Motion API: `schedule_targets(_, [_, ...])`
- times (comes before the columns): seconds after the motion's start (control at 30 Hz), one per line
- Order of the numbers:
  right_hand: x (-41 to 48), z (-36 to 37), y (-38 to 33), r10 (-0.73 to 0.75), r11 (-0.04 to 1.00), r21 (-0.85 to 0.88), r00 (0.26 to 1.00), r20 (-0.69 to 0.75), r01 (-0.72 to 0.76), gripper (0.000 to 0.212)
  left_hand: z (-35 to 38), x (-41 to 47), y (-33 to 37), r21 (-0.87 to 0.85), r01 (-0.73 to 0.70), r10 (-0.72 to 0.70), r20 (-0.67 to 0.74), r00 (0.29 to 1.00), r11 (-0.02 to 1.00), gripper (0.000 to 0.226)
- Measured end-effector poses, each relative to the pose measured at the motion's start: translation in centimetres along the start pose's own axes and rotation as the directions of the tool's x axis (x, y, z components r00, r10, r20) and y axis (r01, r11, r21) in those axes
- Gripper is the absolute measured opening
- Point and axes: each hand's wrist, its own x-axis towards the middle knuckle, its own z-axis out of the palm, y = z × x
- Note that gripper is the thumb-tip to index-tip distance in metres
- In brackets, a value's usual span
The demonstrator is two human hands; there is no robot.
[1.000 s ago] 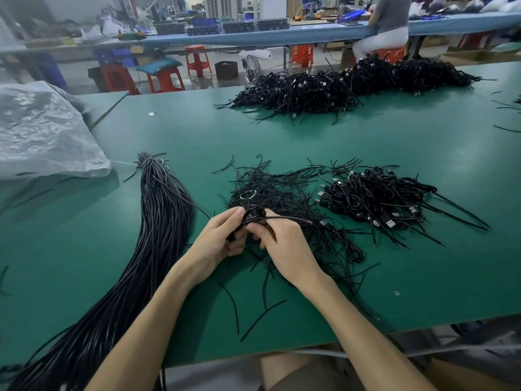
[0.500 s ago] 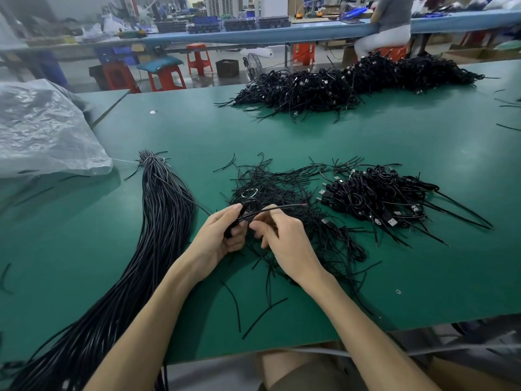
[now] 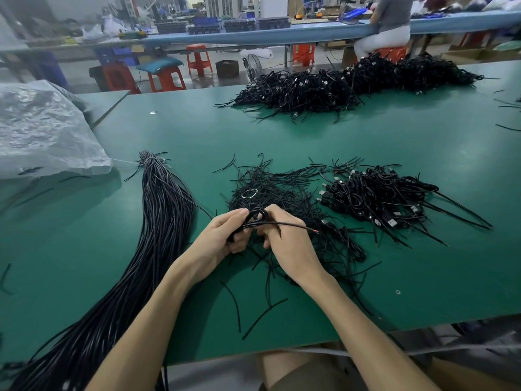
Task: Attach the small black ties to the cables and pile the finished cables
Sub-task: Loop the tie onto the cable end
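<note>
While the coil (image 3: 257,216) was being bound, I held it up off the desk (image 3: 296,139), just over the near edge of the loose ties (image 3: 270,187), so a fresh tie lay within reach.

Left grip (image 3: 222,235): fingers curled round the coil's left side, thumb on top, to stop the loops springing apart.

Right grip (image 3: 287,244): fingertips pinched at the coil's right side, apparently working a tie round the loops. The tie itself was hidden behind the fingers, so I could not confirm how far the twist had got.

One cable end (image 3: 306,227), red at its tip, stuck out to the right past the right grip, clear of the binding.

Finished pile (image 3: 375,198) lay near on the right, plugs showing. I judged it was placed there so a done coil could be dropped with a short move.

Bundle (image 3: 160,221) of long stock lay along the left. Far pile (image 3: 352,83) sat at the desk's back edge, well apart.

Judgement: tie step in hand, not yet closed. The risk was loops slipping if the left grip eased early.
</note>
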Motion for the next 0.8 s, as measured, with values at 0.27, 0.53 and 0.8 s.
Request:
schedule_targets(0.27, [-0.06, 0.04, 0.11, -0.088, 0.996, -0.002, 0.996, -0.019, 0.088, 0.026, -0.16, -0.09, 0.08, -0.056, 0.021, -0.019, 0.044, 0.999, 0.998, 0.035])
schedule_targets(0.53, [-0.14, -0.18, 0.4, -0.157, 0.988, -0.002, 0.983, -0.097, 0.157, 0.02, -0.72, -0.05, -0.12, -0.156, 0.053, -0.034, 0.118, 0.992, 0.986, 0.036])
schedule_targets(0.8, [-0.23, -0.02, 0.12, -0.121, 0.993, -0.019, 0.992, -0.047, 0.12, 0.014, -0.43, 0.04, -0.16, -0.114, 0.012, -0.008, 0.04, 0.999, 0.993, 0.035])
